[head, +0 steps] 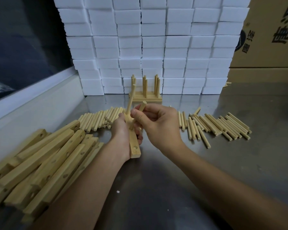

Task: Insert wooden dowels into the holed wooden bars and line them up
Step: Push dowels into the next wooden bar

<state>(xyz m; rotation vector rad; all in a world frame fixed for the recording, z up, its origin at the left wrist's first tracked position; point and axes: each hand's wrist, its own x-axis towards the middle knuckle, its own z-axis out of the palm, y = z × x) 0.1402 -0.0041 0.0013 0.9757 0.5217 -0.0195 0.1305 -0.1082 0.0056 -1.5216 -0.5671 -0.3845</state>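
Hands: left hand (123, 130) grips holed bar (134, 146) with one dowel (130, 100) standing in it | right hand (158, 123) pinches second dowel (138, 115) at middle hole | counter (173, 180): loose bars (45, 160), dowels (219, 127)

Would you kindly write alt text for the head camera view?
A left hand grips a holed wooden bar with one dowel standing in it, while the right hand pushes in a second dowel. Loose dowels and bars lie around.

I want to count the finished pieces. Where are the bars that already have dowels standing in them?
In the head view, the finished bars stand lined up at the centre back of the metal table, against the wall of white foam blocks, beyond both hands.
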